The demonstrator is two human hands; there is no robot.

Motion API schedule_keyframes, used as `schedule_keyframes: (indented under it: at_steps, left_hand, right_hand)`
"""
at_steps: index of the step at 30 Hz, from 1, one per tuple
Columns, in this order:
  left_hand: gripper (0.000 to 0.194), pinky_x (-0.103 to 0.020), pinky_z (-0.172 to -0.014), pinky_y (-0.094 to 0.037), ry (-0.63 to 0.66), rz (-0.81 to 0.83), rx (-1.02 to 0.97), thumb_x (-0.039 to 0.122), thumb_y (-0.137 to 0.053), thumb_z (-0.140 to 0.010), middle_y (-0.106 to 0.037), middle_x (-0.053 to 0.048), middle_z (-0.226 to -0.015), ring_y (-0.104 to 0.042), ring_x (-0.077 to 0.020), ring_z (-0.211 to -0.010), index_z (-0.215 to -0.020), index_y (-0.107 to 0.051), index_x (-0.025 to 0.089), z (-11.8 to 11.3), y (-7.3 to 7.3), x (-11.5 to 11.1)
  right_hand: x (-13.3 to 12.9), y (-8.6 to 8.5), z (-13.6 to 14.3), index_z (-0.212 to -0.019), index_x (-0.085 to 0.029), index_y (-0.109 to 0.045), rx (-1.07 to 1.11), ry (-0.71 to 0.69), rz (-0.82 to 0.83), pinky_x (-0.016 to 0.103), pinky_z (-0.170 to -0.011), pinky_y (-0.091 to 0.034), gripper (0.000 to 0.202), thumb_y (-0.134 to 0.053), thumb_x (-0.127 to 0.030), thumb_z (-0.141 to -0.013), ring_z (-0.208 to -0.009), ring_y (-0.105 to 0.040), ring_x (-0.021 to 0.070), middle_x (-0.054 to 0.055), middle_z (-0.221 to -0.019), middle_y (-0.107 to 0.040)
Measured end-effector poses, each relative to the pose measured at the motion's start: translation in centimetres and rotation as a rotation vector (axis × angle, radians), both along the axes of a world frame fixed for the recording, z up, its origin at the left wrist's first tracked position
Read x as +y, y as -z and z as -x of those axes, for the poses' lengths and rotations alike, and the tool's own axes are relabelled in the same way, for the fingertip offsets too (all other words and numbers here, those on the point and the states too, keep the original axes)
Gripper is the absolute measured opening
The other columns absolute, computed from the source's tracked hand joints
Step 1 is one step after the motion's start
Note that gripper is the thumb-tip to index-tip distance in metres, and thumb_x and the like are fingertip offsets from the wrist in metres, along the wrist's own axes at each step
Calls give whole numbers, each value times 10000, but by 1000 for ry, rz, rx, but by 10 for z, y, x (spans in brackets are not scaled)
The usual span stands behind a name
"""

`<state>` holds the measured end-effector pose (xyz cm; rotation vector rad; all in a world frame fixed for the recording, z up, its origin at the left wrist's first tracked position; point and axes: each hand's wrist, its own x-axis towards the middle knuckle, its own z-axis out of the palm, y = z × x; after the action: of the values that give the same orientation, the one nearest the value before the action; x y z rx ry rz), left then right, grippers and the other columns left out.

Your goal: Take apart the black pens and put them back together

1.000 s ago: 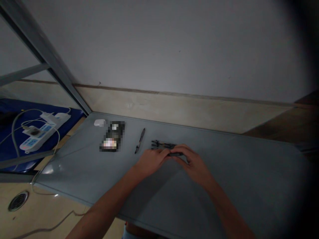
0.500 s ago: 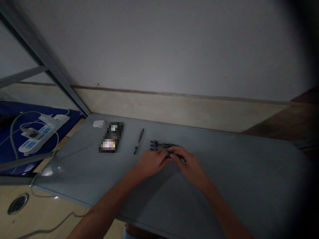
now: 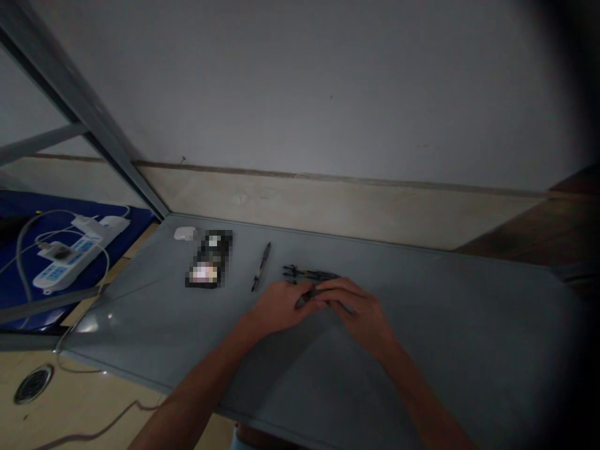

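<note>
The table (image 3: 323,375) is dim, with glare at its left.

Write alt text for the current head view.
Left hand and right hand, fingertips close together over a gray table, handle a dark, mostly hidden item; pens lie just beyond. To their left lie a lone pen, a pixelated dark object and a white case; farther left, off the table, is a power strip.

Left grip (image 3: 278,307) beside right grip (image 3: 364,315)
</note>
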<state>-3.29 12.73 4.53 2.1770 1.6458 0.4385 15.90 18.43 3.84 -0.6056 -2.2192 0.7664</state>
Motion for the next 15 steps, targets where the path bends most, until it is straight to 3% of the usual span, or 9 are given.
schedule_keyframes:
  at_steps: [6, 8, 12, 15]
  left_hand:
    - [449, -291, -668, -464, 54, -9, -88, 537, -345, -967, -711, -52, -830, -681, -208, -763, -1094, -616, 202, -2, -3, -2]
    - [445, -290, -674, -466, 53, -8, -115, 523, -339, -972, -711, -56, -833, -681, -206, -771, -1086, -618, 196, -4, -5, -4]
    - [432, -297, -685, -473, 31, 0, -91, 524, -368, -961, -710, -71, -839, -680, -215, -783, -1021, -627, 183, -7, -5, -4]
    - [429, -293, -679, -475, 5, 14, -70, 521, -358, -966, -710, -66, -829, -680, -210, -772, -993, -629, 189, -8, -3, -2]
  right_hand:
    - [1, -7, -2, -982, -239, -662, -25, 15, 171, 329, -902, -499, 128, -615, -303, -882, -1031, -619, 206, 73, -1085, -654]
    - [0, -7, -2, -989, -225, -654, -78, 80, 208, 305, -795, -516, 155, -596, -326, -885, -913, -642, 199, 68, -997, -679]
    - [-3, -4, -2, -723, -210, -629, -241, 184, 245, 258, -528, -424, 289, -509, -383, -921, -568, -570, 157, 9, -635, -633]
    - [-2, -2, -2, -702, -208, -620, -261, 196, 280, 248, -510, -399, 322, -508, -415, -922, -566, -569, 156, -1, -614, -623]
